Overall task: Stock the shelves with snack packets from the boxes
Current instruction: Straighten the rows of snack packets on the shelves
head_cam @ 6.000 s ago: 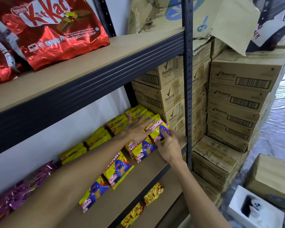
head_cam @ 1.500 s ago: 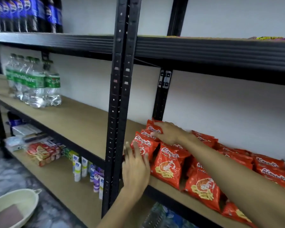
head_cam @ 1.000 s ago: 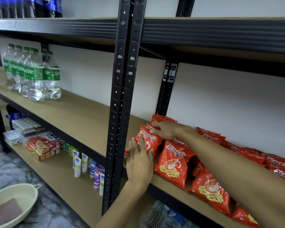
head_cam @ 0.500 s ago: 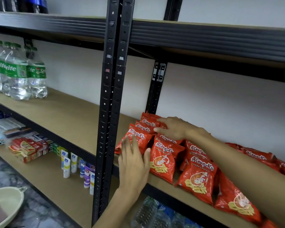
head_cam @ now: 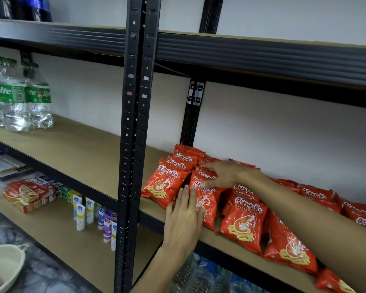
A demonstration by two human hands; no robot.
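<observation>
Red shiny packets of Alang-Ku prawn crackers lie in rows on the brown wooden shelf, just right of the black metal post. Each one has white letters, a drawn prawn and yellow sticks on the front. They lean back on one another, and the rows run off to the right along the white wall.

Our left hand lies flat against the front packet of the second row, fingers straight and close together, gripping nothing. Our right hand rests on top of the packets further back, fingers straight and spread apart, pinching none of them.

Left of the post, the same shelf carries clear Sprite bottles with green labels. On the lower shelf we see small white and purple tubes standing up, and near them red and yellow boxes. Under our arms are water bottles with blue labels. A cream bowl sits at the bottom left.
</observation>
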